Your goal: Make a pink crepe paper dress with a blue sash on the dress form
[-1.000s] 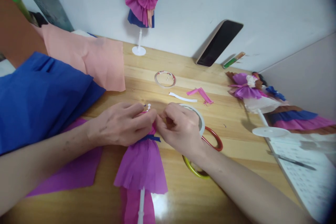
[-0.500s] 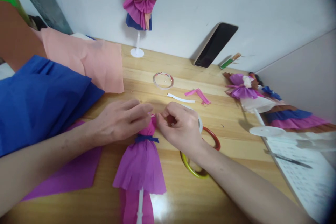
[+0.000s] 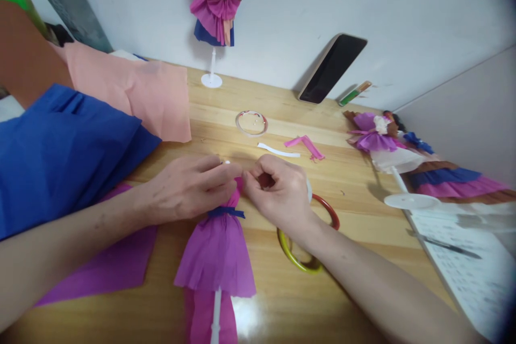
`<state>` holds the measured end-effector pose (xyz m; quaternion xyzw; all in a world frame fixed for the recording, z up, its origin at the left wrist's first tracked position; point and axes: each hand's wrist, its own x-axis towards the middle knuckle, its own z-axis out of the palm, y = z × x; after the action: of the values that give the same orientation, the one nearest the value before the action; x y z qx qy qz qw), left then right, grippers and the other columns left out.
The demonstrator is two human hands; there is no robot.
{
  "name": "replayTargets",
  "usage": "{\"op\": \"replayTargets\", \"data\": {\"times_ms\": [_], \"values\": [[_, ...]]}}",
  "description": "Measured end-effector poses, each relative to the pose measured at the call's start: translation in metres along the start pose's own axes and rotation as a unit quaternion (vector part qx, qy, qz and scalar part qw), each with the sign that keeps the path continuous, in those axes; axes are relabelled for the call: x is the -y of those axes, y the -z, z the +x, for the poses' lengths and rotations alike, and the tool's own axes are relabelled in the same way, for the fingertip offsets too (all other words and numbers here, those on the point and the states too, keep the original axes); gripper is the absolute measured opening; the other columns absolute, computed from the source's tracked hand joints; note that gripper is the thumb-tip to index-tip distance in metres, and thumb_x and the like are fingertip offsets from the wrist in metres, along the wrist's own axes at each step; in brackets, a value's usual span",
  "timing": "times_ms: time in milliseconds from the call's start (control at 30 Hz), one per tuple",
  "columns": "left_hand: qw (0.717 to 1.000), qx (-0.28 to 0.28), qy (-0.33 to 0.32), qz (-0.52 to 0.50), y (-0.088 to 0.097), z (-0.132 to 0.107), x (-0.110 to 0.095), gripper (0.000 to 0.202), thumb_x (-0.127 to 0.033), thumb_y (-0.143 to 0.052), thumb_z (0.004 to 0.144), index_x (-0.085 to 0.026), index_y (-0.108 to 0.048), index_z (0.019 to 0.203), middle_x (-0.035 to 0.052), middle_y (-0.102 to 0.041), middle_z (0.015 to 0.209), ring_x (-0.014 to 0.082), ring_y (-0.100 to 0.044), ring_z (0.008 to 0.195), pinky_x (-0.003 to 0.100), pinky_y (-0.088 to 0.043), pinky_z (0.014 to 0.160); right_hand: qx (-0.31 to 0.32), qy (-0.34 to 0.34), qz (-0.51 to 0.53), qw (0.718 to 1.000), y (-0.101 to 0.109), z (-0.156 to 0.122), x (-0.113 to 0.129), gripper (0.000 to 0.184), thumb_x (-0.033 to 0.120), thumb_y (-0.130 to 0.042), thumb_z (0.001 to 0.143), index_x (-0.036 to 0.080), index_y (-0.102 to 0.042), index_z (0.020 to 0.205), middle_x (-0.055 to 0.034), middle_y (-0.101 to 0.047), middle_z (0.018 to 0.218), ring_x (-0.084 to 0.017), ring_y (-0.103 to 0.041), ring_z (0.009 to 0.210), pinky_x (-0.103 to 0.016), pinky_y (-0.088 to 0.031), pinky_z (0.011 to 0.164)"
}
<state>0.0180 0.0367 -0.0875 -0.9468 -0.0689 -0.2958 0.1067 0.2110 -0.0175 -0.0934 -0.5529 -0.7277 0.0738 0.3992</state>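
Observation:
A small purple-pink crepe paper dress [image 3: 217, 260] lies on the table over a white stand pole [image 3: 216, 312], a dark blue paper sash [image 3: 227, 212] tied at its waist. My left hand [image 3: 193, 185] bends over the bodice, its fingers closed on the top part. From the other side, my right hand [image 3: 280, 188] pinches at the bodice's upper edge, thumb and forefinger pressed together. The fingertips of both hands meet there and cover most of the bodice. A small white tip [image 3: 228, 162] peeks out above my left fingers.
Blue paper [image 3: 76, 156], peach paper [image 3: 157, 99] and purple paper [image 3: 108, 263] lie left. Tape rolls [image 3: 300, 260] sit by my right wrist. Behind are paper scraps [image 3: 308, 146], a clear ring [image 3: 252, 123], a phone [image 3: 332, 70] and a dressed stand [image 3: 220, 11]. More paper dresses [image 3: 451, 177] lie right.
My left fingers have shifted slightly to the right across the top of the bodice, and the white tip now shows. My right hand has barely moved.

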Motion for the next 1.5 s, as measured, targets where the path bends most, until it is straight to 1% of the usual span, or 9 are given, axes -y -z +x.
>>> {"op": "replayTargets", "data": {"times_ms": [167, 300, 433, 633, 867, 1000, 1167, 1367, 1500], "values": [[1.000, 0.020, -0.002, -0.010, 0.001, 0.002, 0.000, 0.015, -0.012, -0.044, 0.096, -0.017, -0.057, 0.091, 0.0032, -0.069, 0.104, 0.0128, -0.057, 0.068, 0.028, -0.047, 0.059, 0.000, -0.010, 0.009, 1.000, 0.000, 0.000, -0.001, 0.025, 0.013, -0.056, 0.072, 0.021, -0.040, 0.055, 0.0073, -0.038, 0.049, -0.007, -0.034, 0.044, -0.022, -0.027, 0.045], [0.999, 0.029, 0.016, -0.018, 0.000, 0.003, -0.002, 0.013, -0.012, -0.045, 0.095, -0.017, -0.056, 0.100, 0.0005, -0.069, 0.095, 0.0120, -0.051, 0.061, 0.029, -0.041, 0.051, -0.001, -0.010, 0.021, 1.000, -0.001, 0.001, 0.000, 0.025, 0.012, -0.056, 0.071, 0.020, -0.038, 0.055, 0.0075, -0.036, 0.050, -0.007, -0.032, 0.044, -0.022, -0.027, 0.046], [1.000, 0.010, 0.008, -0.003, -0.001, 0.003, -0.001, 0.011, -0.011, -0.046, 0.094, -0.016, -0.056, 0.092, 0.0014, -0.070, 0.096, 0.0123, -0.050, 0.060, 0.030, -0.038, 0.048, 0.000, -0.014, 0.023, 1.000, 0.000, 0.001, 0.000, 0.025, 0.013, -0.055, 0.072, 0.021, -0.038, 0.055, 0.0074, -0.036, 0.049, -0.007, -0.032, 0.045, -0.022, -0.027, 0.046], [0.999, 0.018, -0.017, 0.023, 0.000, 0.003, 0.001, 0.024, -0.011, -0.043, 0.095, -0.016, -0.057, 0.077, 0.0045, -0.070, 0.103, 0.0127, -0.054, 0.064, 0.028, -0.044, 0.052, -0.001, -0.014, 0.017, 1.000, -0.001, 0.001, 0.000, 0.025, 0.012, -0.056, 0.071, 0.020, -0.040, 0.055, 0.0073, -0.037, 0.049, -0.007, -0.033, 0.045, -0.022, -0.027, 0.045], [0.999, 0.034, 0.021, 0.011, -0.002, 0.002, -0.001, 0.024, -0.013, -0.042, 0.096, -0.016, -0.059, 0.080, 0.0063, -0.070, 0.107, 0.0135, -0.059, 0.073, 0.026, -0.052, 0.061, 0.002, -0.019, 0.021, 1.000, -0.001, 0.001, 0.003, 0.024, 0.010, -0.056, 0.071, 0.021, -0.041, 0.055, 0.0074, -0.039, 0.049, -0.007, -0.034, 0.044, -0.022, -0.028, 0.046], [0.996, 0.052, 0.072, -0.025, -0.005, -0.003, 0.000, 0.024, -0.016, -0.040, 0.098, -0.017, -0.060, 0.084, 0.0048, -0.069, 0.103, 0.0125, -0.063, 0.078, 0.022, -0.053, 0.064, 0.003, -0.033, 0.022, 0.999, 0.000, 0.001, 0.002, 0.024, 0.013, -0.056, 0.071, 0.020, -0.041, 0.054, 0.0073, -0.039, 0.048, -0.008, -0.034, 0.044, -0.022, -0.029, 0.046], [0.993, 0.004, 0.094, -0.067, -0.009, -0.008, 0.002, 0.021, -0.013, -0.040, 0.096, -0.015, -0.060, 0.089, 0.0097, -0.066, 0.108, 0.0162, -0.066, 0.087, 0.024, -0.053, 0.066, -0.001, -0.064, 0.046, 0.997, 0.001, 0.003, -0.001, 0.021, 0.015, -0.055, 0.070, 0.020, -0.044, 0.053, 0.0068, -0.042, 0.048, -0.007, -0.036, 0.044, -0.022, -0.030, 0.046], [0.978, 0.004, 0.165, -0.126, -0.009, -0.009, 0.001, 0.020, -0.004, -0.046, 0.089, -0.016, -0.062, 0.092, 0.0095, -0.065, 0.107, 0.0130, -0.067, 0.084, 0.022, -0.054, 0.068, 0.020, -0.119, 0.115, 0.986, 0.001, 0.004, 0.002, 0.023, 0.018, -0.055, 0.069, 0.020, -0.042, 0.051, 0.0078, -0.039, 0.045, -0.006, -0.033, 0.041, -0.020, -0.027, 0.042], [0.973, -0.013, 0.177, -0.149, -0.008, -0.009, -0.002, 0.019, -0.004, -0.047, 0.090, -0.016, -0.062, 0.092, 0.0096, -0.064, 0.107, 0.0117, -0.066, 0.083, 0.021, -0.055, 0.069, 0.035, -0.098, 0.096, 0.990, 0.000, 0.002, 0.003, 0.024, 0.014, -0.056, 0.068, 0.020, -0.041, 0.051, 0.0081, -0.037, 0.046, -0.006, -0.033, 0.043, -0.020, -0.026, 0.043]]}}
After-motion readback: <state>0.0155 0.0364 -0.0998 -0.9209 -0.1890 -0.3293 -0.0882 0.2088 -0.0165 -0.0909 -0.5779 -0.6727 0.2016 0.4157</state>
